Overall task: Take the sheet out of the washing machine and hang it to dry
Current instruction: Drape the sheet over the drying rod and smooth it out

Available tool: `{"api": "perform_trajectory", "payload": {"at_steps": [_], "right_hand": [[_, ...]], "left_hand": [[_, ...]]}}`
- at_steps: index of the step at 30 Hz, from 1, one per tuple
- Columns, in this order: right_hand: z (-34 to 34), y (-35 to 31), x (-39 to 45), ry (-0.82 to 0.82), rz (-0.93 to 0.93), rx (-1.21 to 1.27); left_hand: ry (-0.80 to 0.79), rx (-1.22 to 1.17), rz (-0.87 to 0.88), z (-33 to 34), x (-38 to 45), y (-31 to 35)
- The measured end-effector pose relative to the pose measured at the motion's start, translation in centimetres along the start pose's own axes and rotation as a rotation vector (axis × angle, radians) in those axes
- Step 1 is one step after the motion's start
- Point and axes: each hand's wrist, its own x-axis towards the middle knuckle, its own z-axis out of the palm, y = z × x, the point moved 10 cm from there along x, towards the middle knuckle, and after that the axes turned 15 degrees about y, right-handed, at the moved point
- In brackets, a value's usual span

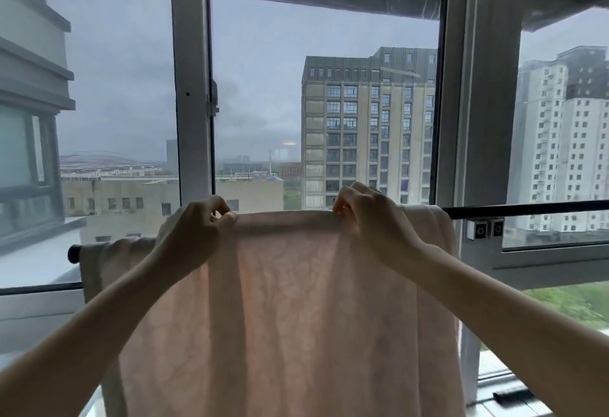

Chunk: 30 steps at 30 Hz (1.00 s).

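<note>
1. Pale pink fabric fills the near middle of the view: the sheet [290,311] hangs over a dark horizontal rail [527,208] that runs left to right in front of the window [324,87].
2. The sheet's top edge lies folded along the rail, and its body falls straight down toward the near bottom edge, with long soft vertical folds and a faint pattern showing through in the light.
3. The left hand [197,225] pinches the top edge of the sheet between thumb and curled fingers, toward the left part of the fold.
4. The right hand [369,215] pinches the same top edge further right, fingers curled down over the cloth.
5. The two hands are apart, with a taut stretch of the edge between them.
6. A further bunch of sheet is draped on the rail left of the left hand, and another just right of the right hand.
7. Two small white clips [486,228] sit below the rail on the right.
8. Beyond the glass, far off, stand a tall grey-beige building [369,126] and a white tower block [563,139] under an overcast sky.
</note>
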Motion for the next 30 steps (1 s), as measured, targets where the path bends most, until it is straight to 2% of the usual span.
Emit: {"api": "perform_trajectory", "payload": {"at_steps": [2, 5, 10, 13, 17, 23, 27, 30], "right_hand": [[0.0, 0.6, 0.0, -0.001, 0.003, -0.007], [0.1, 1.6, -0.1, 0.002, 0.025, 0.004], [-0.8, 3.0, -0.3, 0.075, 0.104, 0.075], [-1.6, 3.3, -0.7, 0.114, 0.143, 0.131], [-3.3, 5.2, -0.6, 0.123, 0.226, 0.221], [-6.9, 13.5, -2.3, 0.259, 0.362, -0.017], [-6.8, 18.6, -4.6, 0.286, 0.658, -0.024], [-5.1, 20.3, -6.7, 0.199, 0.943, 0.161]], "left_hand": [[0.062, 0.170, 0.090, -0.1, -0.4, 0.6], [0.088, 0.139, 0.133, 0.0, -0.5, 1.8], [-0.029, 0.066, 0.418, 2.8, -1.6, 7.7], [-0.110, -0.031, 0.491, 5.6, -2.2, 11.6], [-0.144, -0.099, 0.450, 8.6, -1.6, 13.6], [-0.156, -0.159, 0.323, 9.6, 0.2, 11.7], [-0.159, -0.156, 0.280, 10.1, 0.6, 11.1], [-0.209, -0.158, 0.270, 10.6, 0.5, 11.5]]}}
